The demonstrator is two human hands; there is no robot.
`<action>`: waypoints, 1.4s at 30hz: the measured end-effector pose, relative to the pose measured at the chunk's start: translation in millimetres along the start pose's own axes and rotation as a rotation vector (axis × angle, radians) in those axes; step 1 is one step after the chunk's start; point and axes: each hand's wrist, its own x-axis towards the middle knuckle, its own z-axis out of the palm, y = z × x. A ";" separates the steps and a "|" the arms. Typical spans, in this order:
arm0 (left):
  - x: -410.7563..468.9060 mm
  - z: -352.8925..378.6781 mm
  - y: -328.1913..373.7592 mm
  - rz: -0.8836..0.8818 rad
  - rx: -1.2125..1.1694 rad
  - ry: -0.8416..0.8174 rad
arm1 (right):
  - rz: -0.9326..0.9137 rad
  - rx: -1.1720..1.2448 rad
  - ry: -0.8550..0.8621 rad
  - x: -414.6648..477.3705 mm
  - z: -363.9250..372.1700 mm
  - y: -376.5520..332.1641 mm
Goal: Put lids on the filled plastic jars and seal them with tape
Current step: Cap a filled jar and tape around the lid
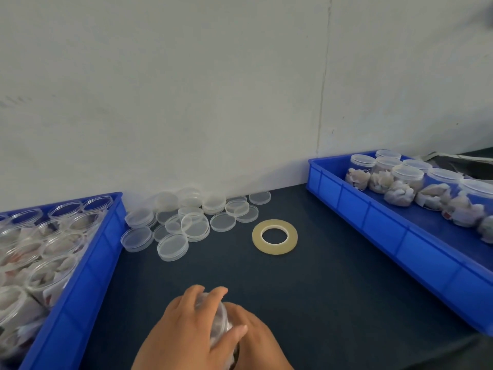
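Left hand (184,335), right hand (257,340) around jar (221,320); tape roll (274,237) beyond.

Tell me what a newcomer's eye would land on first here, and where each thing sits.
The bright blue trays stand out first: the left tray is packed with open filled jars, and the right tray holds lidded jars. Between them on the dark table are a heap of clear lids by the wall and a tape roll lying flat. At the bottom edge, the left hand and right hand grip a clear jar.
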 end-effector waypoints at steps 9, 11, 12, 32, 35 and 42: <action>5.6 -3.8 -30.7 0.384 -0.160 -0.070 | -0.121 0.399 -0.067 -12.8 -19.3 -21.6; 6.5 -3.6 -26.4 0.454 -0.214 -0.005 | -0.080 0.411 -0.091 -13.5 -19.5 -20.9; 6.8 -2.8 -24.0 0.477 -0.242 0.028 | -0.070 0.396 -0.092 -13.5 -19.6 -21.1; 10.6 14.1 10.7 -0.249 0.106 0.156 | -0.109 0.098 0.147 -12.8 -2.9 -22.8; 13.2 8.3 13.7 -0.292 0.157 0.092 | -0.131 0.069 0.182 -16.4 -4.6 -25.5; 3.4 -11.8 4.1 -0.133 0.136 -0.115 | -0.152 0.085 0.202 -18.8 -9.7 -27.3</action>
